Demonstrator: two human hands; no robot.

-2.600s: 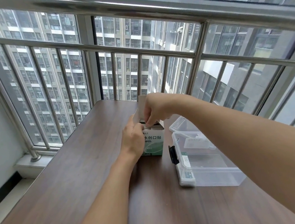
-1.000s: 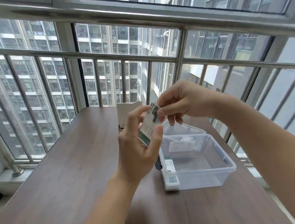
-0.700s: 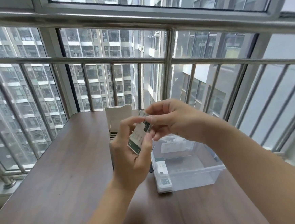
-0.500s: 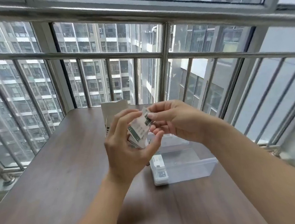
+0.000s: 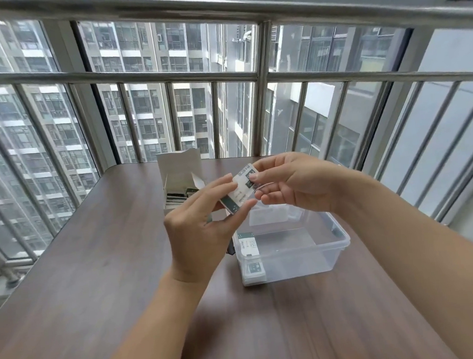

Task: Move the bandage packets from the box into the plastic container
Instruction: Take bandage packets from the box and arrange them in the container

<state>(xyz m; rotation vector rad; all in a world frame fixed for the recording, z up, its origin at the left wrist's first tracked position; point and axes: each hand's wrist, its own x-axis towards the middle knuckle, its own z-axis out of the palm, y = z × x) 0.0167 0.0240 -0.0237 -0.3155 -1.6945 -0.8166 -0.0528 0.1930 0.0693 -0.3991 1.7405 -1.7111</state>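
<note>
I've got both hands up over the desk (image 5: 101, 275), mid-transfer. My left hand (image 5: 202, 233) has fingers curled round a small stack of bandage packets (image 5: 238, 194), thumb pressing the near edge. My right hand (image 5: 292, 183) pinches the top packet at its far end between thumb and forefinger, looks like peeling one off the stack. The stack is in the air just above the far-left corner of the plastic container (image 5: 314, 247), which sits open on the desk and already has a few packets (image 5: 249, 252) stacked against its left wall. The box (image 5: 179, 181) stands behind, flap up, more packets visible inside. Next, I judge: separate the pinched packet cleanly, lower it into the container. Thin packets, could drag a second one.
</note>
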